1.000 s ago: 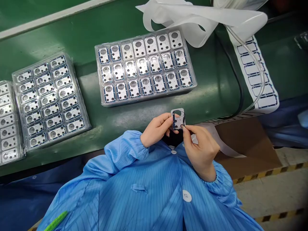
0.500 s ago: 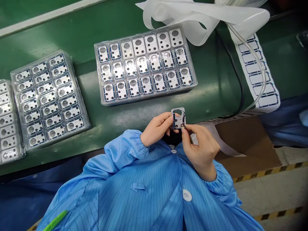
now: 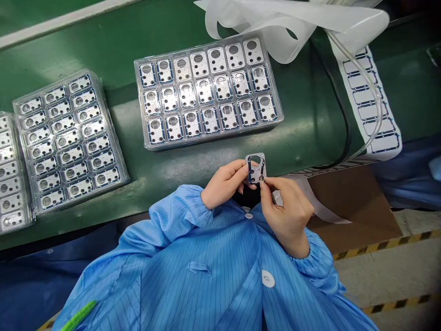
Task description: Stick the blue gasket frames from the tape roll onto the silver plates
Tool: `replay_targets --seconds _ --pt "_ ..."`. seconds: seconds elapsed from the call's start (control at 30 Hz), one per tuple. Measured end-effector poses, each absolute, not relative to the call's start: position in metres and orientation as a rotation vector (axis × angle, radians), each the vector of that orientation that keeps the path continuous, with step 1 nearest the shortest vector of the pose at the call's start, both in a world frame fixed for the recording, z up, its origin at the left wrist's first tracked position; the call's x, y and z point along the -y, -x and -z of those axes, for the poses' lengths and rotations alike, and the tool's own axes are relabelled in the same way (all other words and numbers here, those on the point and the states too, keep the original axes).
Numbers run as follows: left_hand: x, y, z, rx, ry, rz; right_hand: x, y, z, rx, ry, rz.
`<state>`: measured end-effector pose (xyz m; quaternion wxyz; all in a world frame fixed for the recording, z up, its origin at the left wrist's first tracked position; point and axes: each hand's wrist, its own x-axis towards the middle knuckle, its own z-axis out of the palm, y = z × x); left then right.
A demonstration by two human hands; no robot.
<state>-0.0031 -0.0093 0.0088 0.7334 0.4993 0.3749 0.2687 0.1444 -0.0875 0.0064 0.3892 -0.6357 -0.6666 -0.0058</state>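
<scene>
Between the thumb and fingers of my left hand (image 3: 225, 182) is a small silvery metal plate (image 3: 255, 174), tilted up, with a large round hole and a dark blue gasket strip along its edges. My right hand (image 3: 287, 209) is closed at the plate's lower right corner. It pinches a thin dark tool (image 3: 274, 197) that looks like tweezers, mostly hidden by the fingers. Its tip meets the dark strip at that corner; whether it grips the strip is too small to tell. Both hands are just in front of the green bench edge.
A stacked clear tray (image 3: 210, 131) of similar plates lies ahead on the green bench (image 3: 193, 165). More filled trays (image 3: 74, 138) stand at left. White backing film (image 3: 292, 23), a sheet of blue gaskets (image 3: 379, 115), a black cable (image 3: 339, 110) and a cardboard box (image 3: 358, 207) are at right.
The hands and plate hold almost the same place. My right fingers have shifted very slightly at the plate's lower corner, and the view has moved a little.
</scene>
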Motion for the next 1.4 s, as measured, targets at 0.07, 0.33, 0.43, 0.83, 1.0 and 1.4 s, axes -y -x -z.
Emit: replay_targets --seconds 0.07,0.33,0.43,0.83,1.0,1.4 --pt "0.0093 0.0030 -0.0089 -0.821 -1.095 -0.595 0.0877 -0.1445 -0.0065 1.700 1.620 0.026" --pt "0.0093 0.0043 -0.0128 -0.837 -1.100 -0.586 0.0886 -0.1440 -0.0031 1.728 1.660 0.067" --pt "0.0093 0.0048 -0.0131 -0.844 -1.092 -0.590 0.0888 -0.1437 -0.0013 1.774 1.632 0.149" --pt "0.0111 -0.0005 -0.0057 -0.843 -1.018 -0.718 0.0928 -0.1434 -0.0074 1.880 1.621 0.195" --pt "0.0112 0.0003 -0.0047 -0.834 -1.013 -0.722 0.0927 -0.1458 -0.0063 1.805 1.682 0.103" --pt "0.0104 0.0018 -0.0062 -0.808 -1.035 -0.700 0.0908 -0.1489 -0.0049 1.773 1.650 0.103"
